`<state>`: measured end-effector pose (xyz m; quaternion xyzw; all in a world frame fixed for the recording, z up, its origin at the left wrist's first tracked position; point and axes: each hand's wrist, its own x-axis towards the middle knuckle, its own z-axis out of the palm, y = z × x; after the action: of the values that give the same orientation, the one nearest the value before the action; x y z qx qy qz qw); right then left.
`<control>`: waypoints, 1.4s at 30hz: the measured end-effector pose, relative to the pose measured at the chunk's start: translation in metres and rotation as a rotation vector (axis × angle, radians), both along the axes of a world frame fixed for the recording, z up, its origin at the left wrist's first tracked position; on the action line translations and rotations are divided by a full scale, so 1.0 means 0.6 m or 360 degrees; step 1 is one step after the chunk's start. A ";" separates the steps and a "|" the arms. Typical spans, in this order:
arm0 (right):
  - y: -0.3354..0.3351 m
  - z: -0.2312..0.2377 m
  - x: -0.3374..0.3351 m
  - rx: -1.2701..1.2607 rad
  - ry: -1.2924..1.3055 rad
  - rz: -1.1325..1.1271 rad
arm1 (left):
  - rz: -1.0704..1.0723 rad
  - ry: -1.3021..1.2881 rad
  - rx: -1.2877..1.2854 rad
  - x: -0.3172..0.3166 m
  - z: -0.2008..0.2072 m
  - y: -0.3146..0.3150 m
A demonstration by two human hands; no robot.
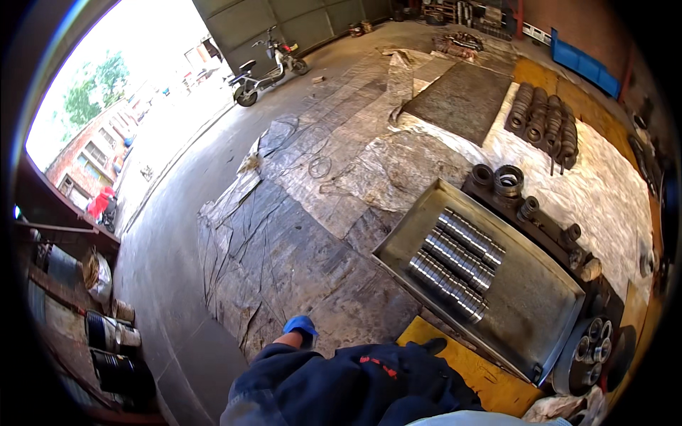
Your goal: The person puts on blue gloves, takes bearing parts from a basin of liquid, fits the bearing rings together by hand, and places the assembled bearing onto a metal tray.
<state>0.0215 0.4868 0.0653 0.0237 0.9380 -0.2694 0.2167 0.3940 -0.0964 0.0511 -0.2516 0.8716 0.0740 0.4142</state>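
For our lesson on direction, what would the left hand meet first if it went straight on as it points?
Probably the stained floor sheet, which lies ahead of the blue-gloved left hand; how far below is unclear.

The left hand (301,325), gloved in blue, extends forward from a bare wrist (288,340) and dark sleeve (266,366); its finger pose is unclear.
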 end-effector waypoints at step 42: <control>0.195 -0.114 1.375 -0.0146 -0.0906 -0.2815 | -0.0401 -0.0031 0.1135 -0.373 0.067 0.659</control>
<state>0.8462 0.6040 -0.0033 0.7868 0.4786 -0.3575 0.1553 0.1702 0.2987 0.0915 0.0170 0.8112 0.3188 0.4898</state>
